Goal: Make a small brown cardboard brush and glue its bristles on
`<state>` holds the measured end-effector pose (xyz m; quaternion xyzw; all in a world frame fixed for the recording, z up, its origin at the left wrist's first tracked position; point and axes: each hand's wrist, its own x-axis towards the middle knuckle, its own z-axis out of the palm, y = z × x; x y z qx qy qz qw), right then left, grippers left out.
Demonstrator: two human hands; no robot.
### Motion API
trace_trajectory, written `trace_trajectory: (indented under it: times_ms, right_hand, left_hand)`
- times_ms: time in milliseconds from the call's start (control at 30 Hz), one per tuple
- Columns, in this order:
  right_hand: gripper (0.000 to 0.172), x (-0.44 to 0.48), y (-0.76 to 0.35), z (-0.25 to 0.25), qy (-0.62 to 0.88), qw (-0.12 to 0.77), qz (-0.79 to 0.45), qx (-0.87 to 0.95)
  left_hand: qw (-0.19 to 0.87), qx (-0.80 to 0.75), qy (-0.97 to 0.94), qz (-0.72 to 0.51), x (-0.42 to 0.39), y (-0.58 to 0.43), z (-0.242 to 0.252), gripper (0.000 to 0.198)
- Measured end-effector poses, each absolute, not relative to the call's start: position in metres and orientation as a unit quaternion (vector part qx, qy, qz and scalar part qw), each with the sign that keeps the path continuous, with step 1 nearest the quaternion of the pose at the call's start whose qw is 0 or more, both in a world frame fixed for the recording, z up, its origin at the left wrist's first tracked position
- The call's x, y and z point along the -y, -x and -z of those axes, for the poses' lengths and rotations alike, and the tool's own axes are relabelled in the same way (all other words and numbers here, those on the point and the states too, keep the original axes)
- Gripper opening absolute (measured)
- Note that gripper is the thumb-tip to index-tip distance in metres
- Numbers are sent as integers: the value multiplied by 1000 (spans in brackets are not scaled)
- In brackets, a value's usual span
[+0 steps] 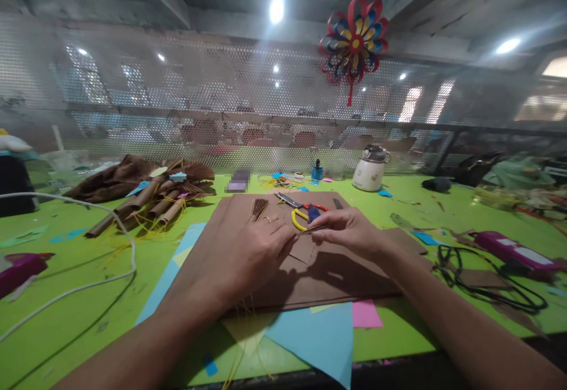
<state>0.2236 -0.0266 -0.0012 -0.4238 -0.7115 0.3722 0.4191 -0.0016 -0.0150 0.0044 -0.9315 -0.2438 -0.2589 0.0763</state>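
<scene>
My left hand (252, 254) and my right hand (348, 231) meet over a brown paper sheet (310, 278) on the green table (88, 295). Both pinch a small brown paper strip (305, 231) between their fingertips. A ring shows on my left hand. Just behind the hands lie yellow-handled scissors (301, 215) and red-handled scissors (316, 207). A fringed brown paper piece (259, 207) lies by my left fingers.
Rolled brown paper tubes (150, 198) pile at the back left. A white cable (88, 242) crosses the left side. Blue paper (319, 337) and pink paper (365, 313) lie near the front edge. A black cord (478, 278) and a magenta tool (514, 251) lie right. A white jar (370, 168) stands behind.
</scene>
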Motion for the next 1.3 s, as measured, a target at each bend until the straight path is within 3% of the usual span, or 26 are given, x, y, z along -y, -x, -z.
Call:
trace_trajectory:
  times_ms: [200, 433, 1000, 1133, 1300]
  right_hand:
    - [26, 26, -226, 3, 424, 410, -334, 735]
    - [28, 22, -228, 9, 400, 429, -375, 718]
    - [27, 22, -228, 6, 378, 437, -372, 727]
    - [26, 23, -228, 5, 379, 446, -381, 716]
    - [19, 25, -227, 3, 388, 469, -393, 689]
  left_hand:
    - [94, 222, 925, 294, 11, 3, 1, 18]
    - [131, 211, 918, 311, 16, 0, -5, 18]
    - [102, 216, 915, 325, 14, -2, -1, 23]
    - [76, 234, 912, 328, 14, -1, 0, 23]
    - [-42, 321, 903, 282, 20, -5, -10, 19]
